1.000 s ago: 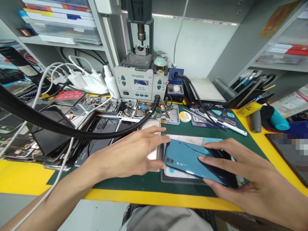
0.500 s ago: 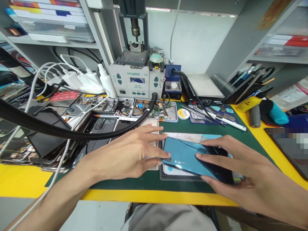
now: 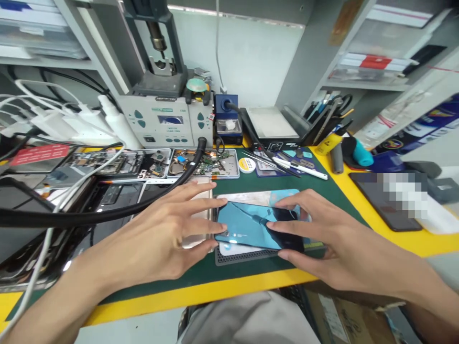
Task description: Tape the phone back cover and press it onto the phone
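Observation:
A smartphone (image 3: 247,227) with a glossy blue back lies face down in front of me, its camera end at the left. My right hand (image 3: 311,229) grips the other end, fingers over the back and thumb at the near edge. My left hand (image 3: 179,224) has its fingers spread, with the fingertips touching the phone's camera end. Beneath the phone is a white and light-blue sheet (image 3: 244,197), on a grey perforated pad (image 3: 229,259). A pale, flat panel (image 3: 197,242) is partly hidden under my left hand.
A thick black hose (image 3: 107,217) and a white cable (image 3: 45,253) cross the left side, above stacked phone parts. Behind are trays of small parts (image 3: 233,165) and a grey soldering station (image 3: 161,122). Tweezers and a white pen-like tool (image 3: 304,168) lie back right; a dark phone (image 3: 383,203) lies right.
My view has swung right, so the bench appears shifted left. The phone's right end looks lower and flatter against the sheet. Both hands remain on the phone.

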The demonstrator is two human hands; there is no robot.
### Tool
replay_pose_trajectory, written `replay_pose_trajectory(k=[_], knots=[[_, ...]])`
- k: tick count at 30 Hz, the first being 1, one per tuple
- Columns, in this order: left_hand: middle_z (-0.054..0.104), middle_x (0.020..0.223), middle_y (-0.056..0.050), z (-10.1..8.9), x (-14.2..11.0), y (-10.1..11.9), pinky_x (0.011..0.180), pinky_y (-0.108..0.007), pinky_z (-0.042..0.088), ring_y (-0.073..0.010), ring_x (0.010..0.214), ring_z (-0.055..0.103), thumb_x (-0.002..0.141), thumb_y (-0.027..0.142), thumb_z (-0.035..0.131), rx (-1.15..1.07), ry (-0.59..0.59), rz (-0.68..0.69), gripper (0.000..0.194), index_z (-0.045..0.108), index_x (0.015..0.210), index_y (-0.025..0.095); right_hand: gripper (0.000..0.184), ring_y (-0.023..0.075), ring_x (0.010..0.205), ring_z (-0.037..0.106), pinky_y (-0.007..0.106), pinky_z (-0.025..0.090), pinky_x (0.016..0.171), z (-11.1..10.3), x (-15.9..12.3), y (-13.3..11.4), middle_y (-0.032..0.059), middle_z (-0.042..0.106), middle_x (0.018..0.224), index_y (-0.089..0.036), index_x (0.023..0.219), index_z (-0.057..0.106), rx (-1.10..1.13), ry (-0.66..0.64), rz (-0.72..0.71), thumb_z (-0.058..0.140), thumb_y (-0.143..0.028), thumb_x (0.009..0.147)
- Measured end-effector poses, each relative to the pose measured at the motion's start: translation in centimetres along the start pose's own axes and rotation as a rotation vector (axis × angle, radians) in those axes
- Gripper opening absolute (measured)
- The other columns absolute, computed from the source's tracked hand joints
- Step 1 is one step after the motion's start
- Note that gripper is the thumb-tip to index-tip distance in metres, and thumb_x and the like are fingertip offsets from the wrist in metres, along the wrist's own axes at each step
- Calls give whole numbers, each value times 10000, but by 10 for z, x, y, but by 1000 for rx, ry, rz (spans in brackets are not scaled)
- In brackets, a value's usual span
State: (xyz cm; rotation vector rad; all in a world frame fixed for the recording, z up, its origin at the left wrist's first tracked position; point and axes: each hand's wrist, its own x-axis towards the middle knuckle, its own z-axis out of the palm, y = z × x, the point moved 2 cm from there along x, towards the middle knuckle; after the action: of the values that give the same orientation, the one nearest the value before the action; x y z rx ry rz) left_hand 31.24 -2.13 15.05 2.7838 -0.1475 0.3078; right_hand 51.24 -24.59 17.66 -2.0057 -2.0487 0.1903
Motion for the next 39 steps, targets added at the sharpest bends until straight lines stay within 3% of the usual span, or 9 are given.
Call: replay_pose_trajectory(k=[7, 11, 18, 23, 28, 31, 34, 37, 39], knots=[[624, 1479, 84, 11, 0, -11, 1187, -485, 483, -280, 1471, 477, 961, 339, 675, 46, 154, 109, 263, 763, 1200, 410, 528, 292, 1255, 569, 475, 545, 1047, -4, -24, 14, 142, 552, 1384, -220, 1420, 601, 49, -42, 128, 737, -331, 922], [615, 1489, 69, 15, 1, -16, 1149, -483, 517, -284, 1448, 508, 930, 369, 731, 87, 208, 221, 301, 750, 1229, 397, 588, 289, 1283, 528, 455, 516, 1081, -1, -32, 18, 146, 562, 1393, -164, 1436, 575, 107, -3, 116, 772, -282, 895], [665, 1426, 75, 19, 1, -12, 1175, -425, 484, -259, 1383, 580, 924, 305, 749, -12, 331, 184, 240, 771, 1156, 366, 494, 292, 1253, 512, 461, 519, 1060, 9, -35, 21, 150, 589, 1394, -151, 1373, 650, 116, 89, 73, 768, -313, 922], [667, 1425, 61, 19, 1, -10, 1192, -412, 460, -254, 1394, 565, 929, 279, 728, 1, 324, 191, 215, 778, 1129, 344, 444, 350, 1272, 504, 530, 523, 1047, 16, -39, 14, 211, 615, 1350, -82, 1322, 675, -7, 192, 25, 699, -352, 970], [663, 1421, 49, 20, 2, -6, 1173, -434, 486, -246, 1364, 589, 930, 244, 710, -15, 330, 149, 217, 744, 1123, 337, 478, 431, 1353, 493, 622, 528, 1019, 31, -43, 9, 230, 618, 1406, -47, 1367, 624, -192, 211, 11, 653, -344, 994], [610, 1488, 17, 20, 1, -5, 1211, -411, 441, -246, 1402, 550, 926, 246, 703, 74, 283, 185, 268, 713, 1188, 300, 394, 439, 1323, 550, 599, 564, 939, 40, -45, 12, 236, 641, 1397, -18, 1332, 624, -286, 284, -60, 595, -258, 1020], [570, 1531, 2, 17, 0, -5, 1260, -382, 366, -224, 1450, 492, 938, 288, 691, 177, 201, 232, 309, 684, 1247, 274, 284, 400, 1268, 624, 542, 580, 890, 46, -48, 17, 201, 704, 1321, -77, 1280, 654, -316, 401, -170, 576, -158, 1019], [561, 1542, 15, 12, 1, -2, 1261, -400, 372, -202, 1469, 469, 974, 287, 636, 175, 128, 182, 284, 661, 1257, 290, 251, 390, 1241, 651, 538, 570, 898, 48, -49, 20, 169, 739, 1266, -136, 1252, 678, -326, 473, -234, 608, -153, 1012], [567, 1539, 11, 11, 1, 0, 1245, -418, 401, -207, 1474, 464, 987, 304, 612, 159, 104, 150, 304, 640, 1289, 295, 240, 392, 1239, 653, 540, 564, 918, 48, -48, 20, 177, 747, 1245, -103, 1233, 685, -335, 509, -261, 613, -135, 1007]])
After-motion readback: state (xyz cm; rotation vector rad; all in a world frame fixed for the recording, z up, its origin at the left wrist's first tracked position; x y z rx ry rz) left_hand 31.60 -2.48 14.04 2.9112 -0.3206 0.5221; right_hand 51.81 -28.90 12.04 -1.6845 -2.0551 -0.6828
